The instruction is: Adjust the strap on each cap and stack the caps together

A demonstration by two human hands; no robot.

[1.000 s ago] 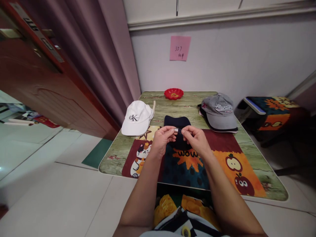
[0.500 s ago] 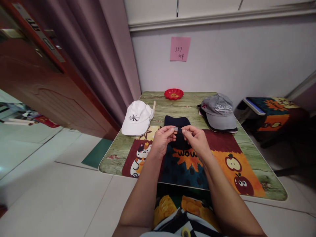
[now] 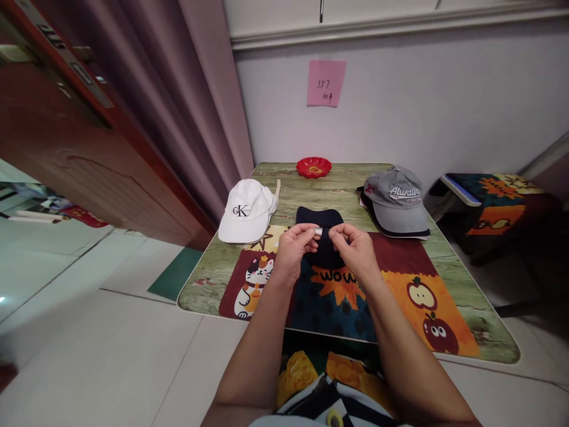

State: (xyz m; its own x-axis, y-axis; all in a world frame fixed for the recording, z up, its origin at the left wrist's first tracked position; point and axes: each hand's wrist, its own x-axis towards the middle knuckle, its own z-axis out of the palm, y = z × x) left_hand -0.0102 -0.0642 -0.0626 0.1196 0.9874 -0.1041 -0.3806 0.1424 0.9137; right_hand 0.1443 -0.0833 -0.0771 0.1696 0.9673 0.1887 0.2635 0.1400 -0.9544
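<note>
A dark navy cap [image 3: 319, 217] lies on the mat in the middle of the table, its brim towards the wall. Over its near side, my left hand [image 3: 293, 249] pinches a small silver metal buckle [image 3: 318, 232] between thumb and fingers. Just right of it, my right hand [image 3: 357, 248] has thumb and forefinger pressed together at the dark strap of the cap; the strap's end is mostly hidden by the fingers. Both hands partly cover the crown.
A white cap [image 3: 247, 212] rests at the left, and stacked caps with a grey one [image 3: 397, 201] on top sit at the right. A red scalloped dish [image 3: 313, 167] stands at the back. The patterned mat [image 3: 338, 314] covers the table's front; a stool [image 3: 498, 201] is beyond the right edge.
The silver buckle shows more plainly at my left fingertips, and the dark strap between the hands is less visible. The view has shifted slightly; both hands stay in place over the cap.
</note>
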